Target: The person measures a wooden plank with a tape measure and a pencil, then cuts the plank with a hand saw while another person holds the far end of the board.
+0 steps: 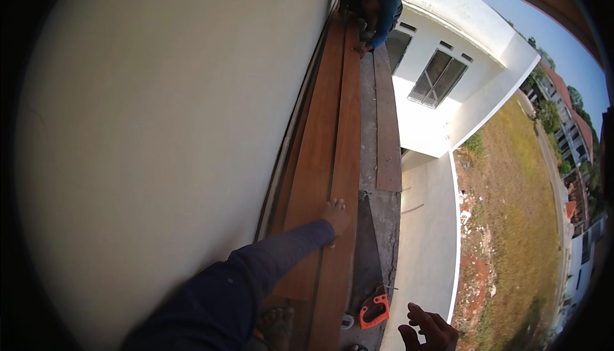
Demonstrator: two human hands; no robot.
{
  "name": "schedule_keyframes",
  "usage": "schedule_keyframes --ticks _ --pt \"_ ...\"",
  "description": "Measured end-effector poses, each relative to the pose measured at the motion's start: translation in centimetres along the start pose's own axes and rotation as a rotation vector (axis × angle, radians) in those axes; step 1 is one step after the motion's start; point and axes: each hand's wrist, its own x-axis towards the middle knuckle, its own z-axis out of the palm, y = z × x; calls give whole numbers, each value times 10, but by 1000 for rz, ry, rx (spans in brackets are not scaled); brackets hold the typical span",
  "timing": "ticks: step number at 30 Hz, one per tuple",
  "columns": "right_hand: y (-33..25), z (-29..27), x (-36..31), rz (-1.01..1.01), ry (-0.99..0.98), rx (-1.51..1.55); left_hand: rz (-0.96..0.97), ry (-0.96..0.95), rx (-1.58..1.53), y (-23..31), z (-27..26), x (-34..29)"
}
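My left hand [337, 216] lies on a long reddish-brown wooden plank [346, 140], its fingers stretched over the surface. A second plank [313, 140] of the same colour runs beside it, with a narrow dark gap between them. Off to the lower right, my right hand [430, 330] is raised with its fingers apart and holds nothing. Left of it lies a handsaw [374, 311] with an orange handle. At the far end a co-worker [371, 5] in a blue sleeve crouches, one hand [362, 50] by the plank's edge.
A tall cream wall [153, 127] borders the planks on the left. Along the right runs a rough concrete ledge [368, 127] bearing a brown board [386, 140]; beyond it the ground drops to a grassy lot [511, 223]. My sandalled foot [276, 322] is at the bottom.
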Motion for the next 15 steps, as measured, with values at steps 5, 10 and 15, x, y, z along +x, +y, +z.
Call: schedule_keyframes --ticks 5,10,15 --pt "2 -1 -1 31 18 -39 89 -206 42 32 -76 -29" --pt "0 1 -1 20 7 -38 41 -206 66 24 -87 -42" --pt "0 1 -1 21 15 -53 41 -175 72 26 -88 -46"
